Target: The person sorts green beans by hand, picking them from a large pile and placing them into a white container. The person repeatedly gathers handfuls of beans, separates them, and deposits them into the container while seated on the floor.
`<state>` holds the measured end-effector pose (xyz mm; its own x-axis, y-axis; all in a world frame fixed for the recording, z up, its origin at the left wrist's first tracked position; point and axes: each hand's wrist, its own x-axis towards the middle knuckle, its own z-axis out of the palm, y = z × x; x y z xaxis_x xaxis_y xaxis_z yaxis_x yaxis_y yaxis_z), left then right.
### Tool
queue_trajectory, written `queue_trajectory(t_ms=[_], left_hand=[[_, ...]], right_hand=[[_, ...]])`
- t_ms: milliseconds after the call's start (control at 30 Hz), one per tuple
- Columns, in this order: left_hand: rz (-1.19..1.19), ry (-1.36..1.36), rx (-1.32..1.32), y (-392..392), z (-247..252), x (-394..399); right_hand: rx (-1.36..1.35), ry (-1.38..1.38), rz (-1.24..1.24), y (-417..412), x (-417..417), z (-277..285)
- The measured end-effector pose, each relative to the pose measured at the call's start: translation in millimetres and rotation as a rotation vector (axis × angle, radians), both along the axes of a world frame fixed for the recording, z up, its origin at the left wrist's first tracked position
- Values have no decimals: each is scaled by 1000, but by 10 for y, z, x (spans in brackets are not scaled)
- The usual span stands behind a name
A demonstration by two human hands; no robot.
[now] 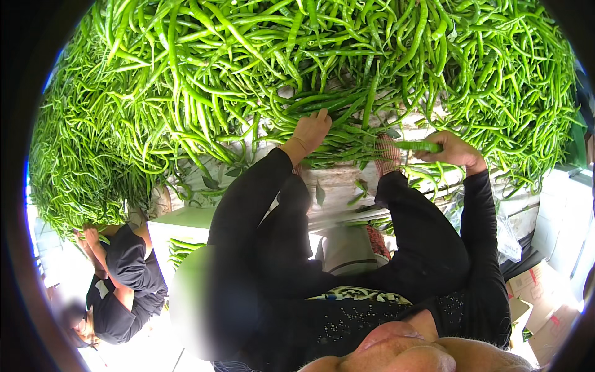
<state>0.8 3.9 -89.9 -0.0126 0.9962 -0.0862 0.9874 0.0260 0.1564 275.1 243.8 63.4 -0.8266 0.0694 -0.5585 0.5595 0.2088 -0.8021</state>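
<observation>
A large heap of long green chili peppers (223,69) spreads before me across the upper part of the head view. My left hand (314,130) reaches down onto the peppers in the middle, its fingers bent; whether it grips one is hidden. In my right hand (450,148) is a green chili pepper (428,147), held sideways with its tip towards my right foot (388,151). Several loose peppers (344,144) lie between my two feet, below my left hand.
A white foam box (179,223) with peppers inside stands at my left. Beyond it another person (128,288) sits with their hands at the heap. Cardboard boxes (534,290) and a clear plastic bag (509,239) lie at my right. Pale sheeting (337,186) is under the peppers.
</observation>
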Motion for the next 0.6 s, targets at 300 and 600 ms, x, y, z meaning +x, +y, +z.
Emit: queue_trajectory(t_ms=[300, 600], left_hand=[[10, -163, 196, 449, 191, 62], [99, -115, 1, 451, 343, 39]], right_hand=[[259, 116, -584, -228, -668, -1379], [-526, 69, -563, -159, -791, -1463]])
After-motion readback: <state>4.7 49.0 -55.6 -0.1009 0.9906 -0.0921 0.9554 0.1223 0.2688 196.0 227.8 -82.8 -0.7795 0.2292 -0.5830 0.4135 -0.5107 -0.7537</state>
